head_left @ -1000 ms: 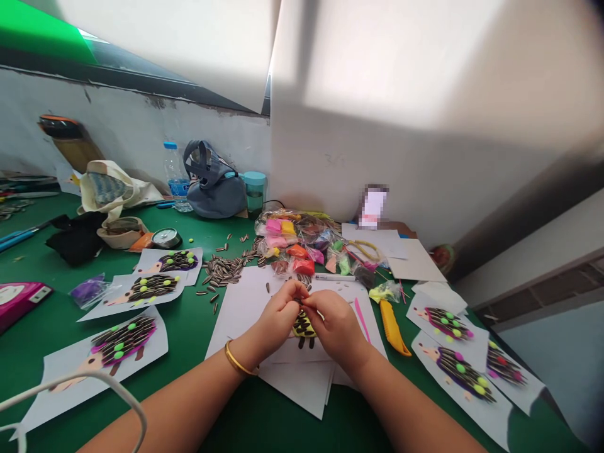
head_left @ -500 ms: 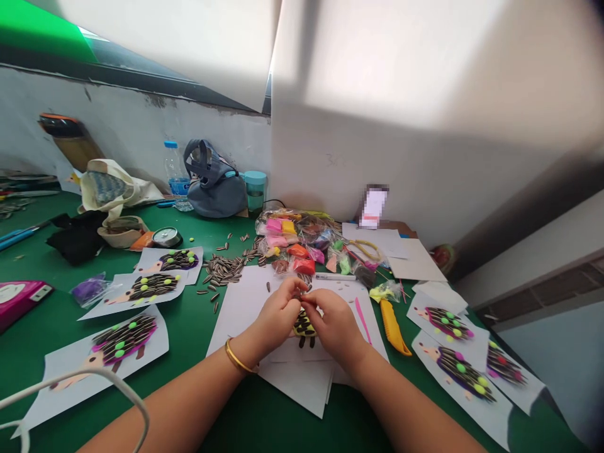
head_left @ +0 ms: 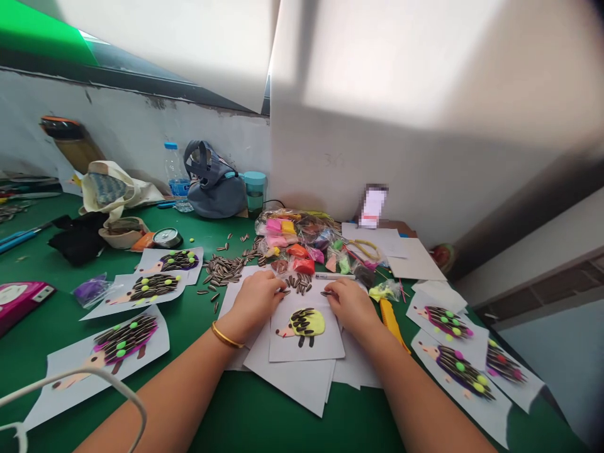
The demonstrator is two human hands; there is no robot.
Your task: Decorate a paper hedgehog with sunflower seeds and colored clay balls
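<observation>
Pinches one sunflower seed [head_left: 286, 292] in the left hand [head_left: 261, 297] and another in the right hand [head_left: 353, 304], no longer meeting over the yellow clay hedgehog [head_left: 318, 322], now uncovered on white paper [head_left: 326, 352] between both and only partly seeded

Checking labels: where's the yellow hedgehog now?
Head view, just below centre: the hedgehog lies on a white sheet, between the left hand and right hand, nearer the camera than the small seed pile.
</observation>
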